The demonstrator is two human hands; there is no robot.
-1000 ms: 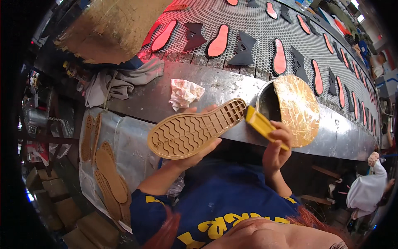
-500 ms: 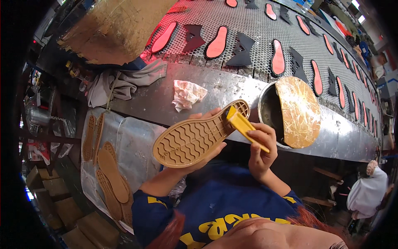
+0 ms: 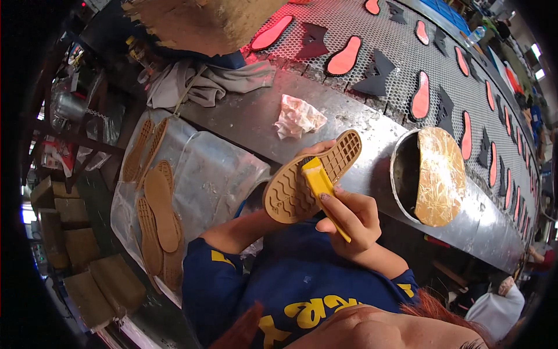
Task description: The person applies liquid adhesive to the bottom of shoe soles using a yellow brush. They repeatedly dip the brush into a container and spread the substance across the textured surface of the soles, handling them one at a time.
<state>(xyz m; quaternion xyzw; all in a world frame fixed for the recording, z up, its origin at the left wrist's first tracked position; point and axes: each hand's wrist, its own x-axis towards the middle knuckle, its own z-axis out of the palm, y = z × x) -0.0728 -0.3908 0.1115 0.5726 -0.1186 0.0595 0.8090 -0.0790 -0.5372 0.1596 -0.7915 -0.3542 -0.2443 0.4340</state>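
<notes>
My left hand [image 3: 318,148] is closed around a tan rubber shoe sole [image 3: 283,196] from beneath, and only its fingers at the far edge show. The sole's patterned face is turned up, with a wavy tread at the wide end and a grid at the narrow end. In my right hand [image 3: 356,224] is a yellow flat-handled brush [image 3: 319,186], gripped between thumb and fingers. Its head lies against the middle of the sole, where the waves meet the grid. The bristles are mostly hidden under the yellow head.
Beyond the sole, a metal bench [image 3: 360,110] holds a crumpled stained cloth [image 3: 298,118] and a pot [image 3: 398,203] half covered by a tape-wrapped lid [image 3: 440,174]. Behind runs a mesh conveyor [image 3: 401,58] with pink insoles [image 3: 420,99] and black pieces. Several tan soles [image 3: 161,210] lie at left.
The brush has moved from the sole's narrow end to its middle. The sole is tilted more steeply, narrow end up. The whole view has shifted, so the bench appears further right.
</notes>
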